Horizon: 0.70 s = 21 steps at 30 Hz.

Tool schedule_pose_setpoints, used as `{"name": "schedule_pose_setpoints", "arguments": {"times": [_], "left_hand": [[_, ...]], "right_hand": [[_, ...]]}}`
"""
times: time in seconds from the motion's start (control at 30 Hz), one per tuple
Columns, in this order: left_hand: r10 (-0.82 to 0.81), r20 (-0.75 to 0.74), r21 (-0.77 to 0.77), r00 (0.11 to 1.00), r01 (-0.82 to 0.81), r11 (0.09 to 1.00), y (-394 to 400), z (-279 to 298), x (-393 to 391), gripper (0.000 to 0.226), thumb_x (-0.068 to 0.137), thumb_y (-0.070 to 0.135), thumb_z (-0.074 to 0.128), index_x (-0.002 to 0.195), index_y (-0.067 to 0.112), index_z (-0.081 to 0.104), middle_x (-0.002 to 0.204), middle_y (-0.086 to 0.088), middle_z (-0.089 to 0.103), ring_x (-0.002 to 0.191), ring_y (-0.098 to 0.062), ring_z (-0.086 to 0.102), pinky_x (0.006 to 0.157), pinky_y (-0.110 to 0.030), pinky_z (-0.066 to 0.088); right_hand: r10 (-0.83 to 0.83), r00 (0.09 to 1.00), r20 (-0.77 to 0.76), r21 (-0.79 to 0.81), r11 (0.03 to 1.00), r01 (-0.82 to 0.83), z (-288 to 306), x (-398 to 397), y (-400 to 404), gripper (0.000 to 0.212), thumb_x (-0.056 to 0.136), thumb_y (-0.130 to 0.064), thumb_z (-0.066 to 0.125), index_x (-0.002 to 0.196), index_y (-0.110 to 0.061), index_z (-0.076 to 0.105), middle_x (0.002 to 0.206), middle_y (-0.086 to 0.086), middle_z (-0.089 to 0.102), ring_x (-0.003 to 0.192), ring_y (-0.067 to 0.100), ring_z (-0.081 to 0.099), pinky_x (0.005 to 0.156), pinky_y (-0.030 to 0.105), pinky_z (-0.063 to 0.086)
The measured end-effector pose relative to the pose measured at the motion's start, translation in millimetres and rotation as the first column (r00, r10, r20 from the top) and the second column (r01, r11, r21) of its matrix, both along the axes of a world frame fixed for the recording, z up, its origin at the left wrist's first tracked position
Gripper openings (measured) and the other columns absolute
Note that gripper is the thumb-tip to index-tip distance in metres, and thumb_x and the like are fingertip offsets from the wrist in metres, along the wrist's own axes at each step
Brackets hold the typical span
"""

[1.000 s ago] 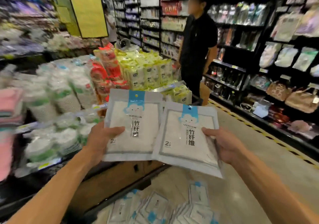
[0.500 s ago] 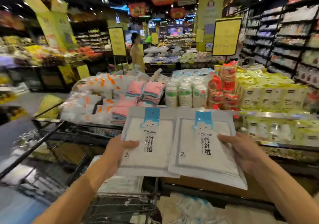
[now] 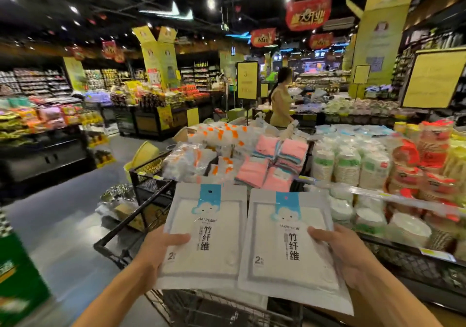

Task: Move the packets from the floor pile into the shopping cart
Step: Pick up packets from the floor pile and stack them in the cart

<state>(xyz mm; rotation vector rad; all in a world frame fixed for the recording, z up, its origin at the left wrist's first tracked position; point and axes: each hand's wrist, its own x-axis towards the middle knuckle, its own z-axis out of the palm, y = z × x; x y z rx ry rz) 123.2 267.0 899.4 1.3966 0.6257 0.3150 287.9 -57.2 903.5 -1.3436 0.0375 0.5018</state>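
Observation:
Two flat white packets with blue header cards are held side by side in front of me. My left hand point(image 3: 161, 249) grips the left packet point(image 3: 209, 241) by its left edge, thumb on top. My right hand point(image 3: 338, 251) grips the right packet point(image 3: 290, 248) by its right edge, thumb on its face. Both packets hover above the black wire shopping cart point(image 3: 141, 223), whose basket lies below and to the left of them. The floor pile is out of view.
A display table point(image 3: 403, 256) stacked with paper cups, pink cloths and bagged goods stands right behind the cart. A person point(image 3: 280, 99) stands beyond it. Grey floor point(image 3: 63, 225) opens to the left; a green box point(image 3: 17, 283) sits at the lower left.
My view has swung left from the aisle shelves to the cart and store floor. Both hands have kept their packets and carried them over the cart.

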Motion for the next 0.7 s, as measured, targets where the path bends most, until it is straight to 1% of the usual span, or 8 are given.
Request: {"name": "schedule_pose_setpoints", "arguments": {"times": [0.07, 0.2, 0.27, 0.33, 0.43, 0.53, 0.63, 0.7], "left_hand": [[0.002, -0.002, -0.011, 1.0, -0.002, 1.0, 34.9, -7.4, -2.3, 0.036, 0.079, 0.001, 0.071, 0.114, 0.006, 0.068, 0.104, -0.024, 0.075, 0.09, -0.047, 0.073, 0.085, -0.061, 0.057], [0.004, -0.022, -0.043, 1.0, -0.005, 0.999, 94.0, -29.0, -2.1, 0.038, 0.079, 0.0, 0.072, 0.116, 0.008, 0.067, 0.103, -0.021, 0.076, 0.091, -0.045, 0.073, 0.082, -0.057, 0.058], [-0.015, -0.029, -0.074, 0.999, 0.013, 0.997, 115.8, -42.3, -0.6, 0.044, 0.074, 0.002, 0.076, 0.117, 0.01, 0.068, 0.106, -0.021, 0.075, 0.094, -0.046, 0.073, 0.086, -0.062, 0.057], [-0.038, -0.036, -0.112, 0.999, 0.034, 0.993, 133.7, -56.7, 2.9, 0.055, 0.066, 0.005, 0.081, 0.119, 0.012, 0.068, 0.111, -0.022, 0.074, 0.099, -0.047, 0.071, 0.092, -0.067, 0.053], [-0.076, -0.057, -0.141, 0.995, 0.068, 0.988, 154.1, -77.9, 14.2, 0.056, 0.071, 0.006, 0.077, 0.124, 0.011, 0.064, 0.114, -0.021, 0.074, 0.103, -0.046, 0.071, 0.096, -0.066, 0.051], [-0.056, -0.108, -0.137, 0.993, 0.041, 0.99, 170.3, -100.6, 35.4, 0.052, 0.074, 0.004, 0.077, 0.124, 0.011, 0.064, 0.109, -0.019, 0.075, 0.099, -0.043, 0.072, 0.091, -0.061, 0.055], [-0.03, -0.166, -0.151, 0.986, 0.005, 0.988, 188.8, -125.3, 63.0, 0.047, 0.077, 0.002, 0.077, 0.121, 0.011, 0.065, 0.105, -0.018, 0.077, 0.094, -0.041, 0.074, 0.083, -0.055, 0.059], [-0.032, -0.201, -0.154, 0.979, 0.0, 0.988, 200.9, -141.0, 82.2, 0.047, 0.078, 0.002, 0.077, 0.123, 0.012, 0.065, 0.106, -0.018, 0.076, 0.094, -0.04, 0.074, 0.082, -0.056, 0.059]], "right_hand": [[-0.007, 1.0, 0.002, -0.008, 1.0, 0.007, -7.2, -1.6, 30.0, 0.031, 0.094, 0.001, 0.067, 0.124, -0.001, 0.064, 0.106, 0.026, 0.076, 0.098, 0.047, 0.073, 0.092, 0.065, 0.055], [-0.05, 0.999, -0.021, -0.043, 0.998, 0.049, -22.5, -4.7, 79.9, 0.028, 0.094, -0.001, 0.068, 0.121, -0.001, 0.065, 0.104, 0.024, 0.077, 0.096, 0.044, 0.074, 0.085, 0.06, 0.059], [-0.064, 0.997, -0.04, -0.054, 0.997, 0.062, -31.4, -5.1, 98.8, 0.028, 0.093, -0.002, 0.069, 0.121, -0.002, 0.064, 0.105, 0.024, 0.077, 0.097, 0.044, 0.074, 0.084, 0.059, 0.06], [-0.087, 0.994, -0.062, -0.065, 0.994, 0.083, -40.8, -3.0, 112.8, 0.025, 0.094, -0.001, 0.069, 0.118, -0.004, 0.064, 0.105, 0.023, 0.077, 0.096, 0.044, 0.074, 0.081, 0.058, 0.06], [-0.125, 0.989, -0.074, -0.091, 0.989, 0.119, -57.4, 6.2, 127.9, 0.024, 0.094, 0.0, 0.068, 0.117, -0.005, 0.066, 0.104, 0.022, 0.077, 0.094, 0.042, 0.075, 0.082, 0.056, 0.061], [-0.163, 0.983, -0.089, -0.128, 0.98, 0.151, -77.6, 23.9, 136.9, 0.026, 0.093, -0.002, 0.07, 0.118, -0.008, 0.066, 0.102, 0.018, 0.078, 0.092, 0.039, 0.077, 0.083, 0.056, 0.06], [-0.198, 0.973, -0.114, -0.155, 0.971, 0.18, -102.1, 51.0, 144.0, 0.025, 0.093, -0.004, 0.071, 0.117, -0.01, 0.066, 0.101, 0.017, 0.079, 0.09, 0.038, 0.077, 0.079, 0.055, 0.062], [-0.22, 0.967, -0.13, -0.172, 0.965, 0.196, -121.2, 73.0, 150.3, 0.026, 0.093, -0.004, 0.072, 0.117, -0.01, 0.067, 0.101, 0.016, 0.079, 0.09, 0.038, 0.077, 0.079, 0.055, 0.062]]}}
